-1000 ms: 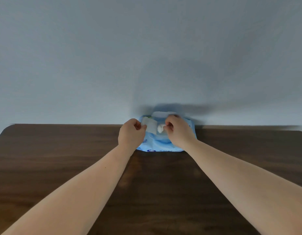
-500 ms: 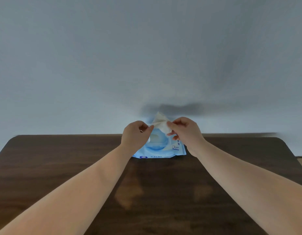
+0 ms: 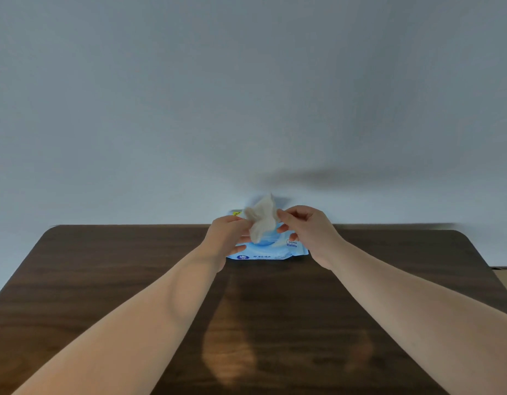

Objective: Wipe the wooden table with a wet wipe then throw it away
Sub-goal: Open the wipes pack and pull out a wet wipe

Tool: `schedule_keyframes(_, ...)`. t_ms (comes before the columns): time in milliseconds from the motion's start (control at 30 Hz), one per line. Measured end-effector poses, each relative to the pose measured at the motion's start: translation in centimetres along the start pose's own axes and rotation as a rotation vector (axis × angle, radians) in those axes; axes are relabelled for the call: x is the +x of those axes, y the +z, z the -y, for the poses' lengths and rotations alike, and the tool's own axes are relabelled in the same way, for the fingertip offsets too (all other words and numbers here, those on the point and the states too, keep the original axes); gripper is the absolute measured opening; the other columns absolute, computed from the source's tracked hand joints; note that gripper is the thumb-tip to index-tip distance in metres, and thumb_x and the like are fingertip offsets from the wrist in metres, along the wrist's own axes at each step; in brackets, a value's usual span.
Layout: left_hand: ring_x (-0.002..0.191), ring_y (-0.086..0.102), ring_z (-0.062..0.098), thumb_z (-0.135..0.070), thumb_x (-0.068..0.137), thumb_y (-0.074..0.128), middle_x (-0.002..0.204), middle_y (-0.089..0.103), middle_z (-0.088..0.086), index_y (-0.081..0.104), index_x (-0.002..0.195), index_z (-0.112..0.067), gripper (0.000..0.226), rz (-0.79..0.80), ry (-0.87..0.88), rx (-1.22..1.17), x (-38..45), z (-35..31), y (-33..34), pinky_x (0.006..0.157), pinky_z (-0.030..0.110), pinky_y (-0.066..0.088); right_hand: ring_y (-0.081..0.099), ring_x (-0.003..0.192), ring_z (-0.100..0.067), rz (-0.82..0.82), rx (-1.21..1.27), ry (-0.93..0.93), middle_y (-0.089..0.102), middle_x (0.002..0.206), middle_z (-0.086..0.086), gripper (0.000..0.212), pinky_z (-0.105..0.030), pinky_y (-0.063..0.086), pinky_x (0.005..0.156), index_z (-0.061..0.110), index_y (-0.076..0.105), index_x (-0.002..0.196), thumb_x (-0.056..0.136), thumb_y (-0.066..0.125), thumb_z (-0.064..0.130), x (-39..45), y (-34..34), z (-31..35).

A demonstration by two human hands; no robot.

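A white wet wipe [image 3: 261, 218] hangs crumpled in the air above a light-blue wipes pack [image 3: 271, 250]. The pack lies flat at the far middle of the dark wooden table [image 3: 104, 266], against the wall. My right hand [image 3: 306, 229] pinches the wipe's right edge between thumb and fingers. My left hand [image 3: 228, 236] holds the wipe's left side, with fingers also resting down on the pack. The wipe's lower tip still reaches down toward the pack's opening, which my hands hide.
A plain pale wall [image 3: 246, 95] rises straight behind the table's far edge. The table has rounded far corners. A strip of tan floor or box [image 3: 506, 273] shows past the right edge. No bin is in view.
The wipe has been drawn up out of the pack, from a small tuft to a long crumpled sheet. My view has tilted up, so the table sits lower.
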State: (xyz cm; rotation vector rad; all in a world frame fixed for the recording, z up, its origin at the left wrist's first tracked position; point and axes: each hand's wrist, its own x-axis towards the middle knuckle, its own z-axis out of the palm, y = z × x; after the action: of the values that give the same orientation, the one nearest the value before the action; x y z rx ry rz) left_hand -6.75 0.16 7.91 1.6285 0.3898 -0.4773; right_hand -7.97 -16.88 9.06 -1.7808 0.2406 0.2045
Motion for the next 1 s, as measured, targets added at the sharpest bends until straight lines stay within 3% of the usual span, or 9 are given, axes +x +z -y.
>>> schedule_keyframes(100,0.101,0.059,0.021,-0.002,0.082,0.054,0.110,0.060,0.006,0.057,0.114,-0.014,0.034,-0.058,0.060,0.178,-0.9,0.5,-0.7,0.085,0.035,0.047,0.062,0.076,-0.013,-0.052,0.064,0.014,0.067,0.079,-0.002,0.019,-0.027,0.045,0.068,0.012,0.065,0.081,0.093,0.059,0.026,-0.7,-0.1,0.4)
schedule_keyframes(200,0.114,0.055,0.019,0.002,0.084,0.049,0.120,0.059,0.001,0.055,0.121,-0.015,0.041,-0.111,0.173,0.073,-2.0,0.2,-0.4,0.095,0.034,0.046,0.063,0.078,-0.013,-0.057,0.056,0.037,0.068,0.084,-0.004,0.018,-0.025,0.047,0.068,0.009,0.063,0.083,0.093,0.059,0.022,-1.2,-0.1,0.7)
schedule_keyframes(267,0.107,0.060,0.019,-0.018,0.091,0.058,0.115,0.065,0.003,0.059,0.115,-0.015,0.024,0.002,0.135,-0.045,-2.8,-0.2,0.0,0.096,0.034,0.046,0.064,0.078,-0.014,-0.052,0.077,0.053,0.069,0.084,-0.003,0.017,-0.023,0.048,0.067,0.008,0.063,0.082,0.093,0.059,0.021,-1.6,0.2,0.8)
schedule_keyframes(367,0.103,0.061,0.019,-0.036,0.085,0.067,0.110,0.064,0.003,0.052,0.117,-0.022,0.038,0.104,0.115,0.114,-3.6,0.3,0.6,0.090,0.034,0.050,0.063,0.081,-0.014,-0.024,0.008,0.030,0.070,0.089,-0.004,0.020,-0.024,0.048,0.070,0.008,0.065,0.085,0.094,0.058,0.025,-2.2,0.8,0.8)
schedule_keyframes(533,0.081,0.058,0.026,-0.013,0.082,0.059,0.080,0.063,0.002,0.062,0.085,-0.015,0.005,-0.209,0.259,0.483,-3.7,1.8,-0.5,0.068,0.032,0.043,0.057,0.079,-0.016,-0.023,-0.046,0.016,0.067,0.089,-0.008,0.023,-0.027,0.045,0.072,0.008,0.064,0.083,0.091,0.058,0.029,-2.5,0.7,1.5)
schedule_keyframes(600,0.082,0.060,0.024,-0.015,0.082,0.057,0.087,0.068,0.002,0.066,0.084,-0.018,0.010,-0.269,0.264,0.617,-3.9,2.1,-1.6,0.066,0.029,0.042,0.057,0.084,-0.022,0.002,-0.051,0.026,0.066,0.092,-0.015,0.024,-0.035,0.046,0.074,0.011,0.064,0.076,0.088,0.061,0.032,-2.6,0.3,1.8)
schedule_keyframes(800,0.079,0.055,0.022,-0.016,0.082,0.055,0.089,0.058,0.002,0.067,0.078,-0.023,0.015,-0.370,0.255,0.832,-5.1,1.8,-4.1,0.062,0.028,0.038,0.061,0.089,-0.019,0.334,-0.157,-0.043,0.070,0.088,-0.002,0.015,-0.032,0.049,0.084,0.017,0.074,0.077,0.080,0.072,0.032,-4.2,-0.1,2.8)
schedule_keyframes(900,0.081,0.059,0.020,-0.011,0.084,0.051,0.087,0.065,0.001,0.072,0.084,-0.019,0.022,-0.358,0.246,0.753,-5.6,2.2,-4.7,0.066,0.026,0.042,0.060,0.110,-0.011,0.548,-0.377,-0.060,0.071,0.108,0.008,0.014,-0.030,0.042,0.102,0.029,0.077,0.090,0.078,0.075,0.035,-5.3,1.0,2.8)
schedule_keyframes(1000,0.086,0.061,0.017,-0.002,0.084,0.046,0.088,0.067,-0.003,0.075,0.087,-0.016,0.032,-0.325,0.303,0.531,-5.5,3.2,-5.3,0.073,0.024,0.045,0.059,0.107,-0.011,0.573,-0.396,-0.054,0.072,0.104,0.008,0.025,-0.029,0.044,0.100,0.027,0.077,0.089,0.080,0.067,0.049,-5.9,3.6,1.7)
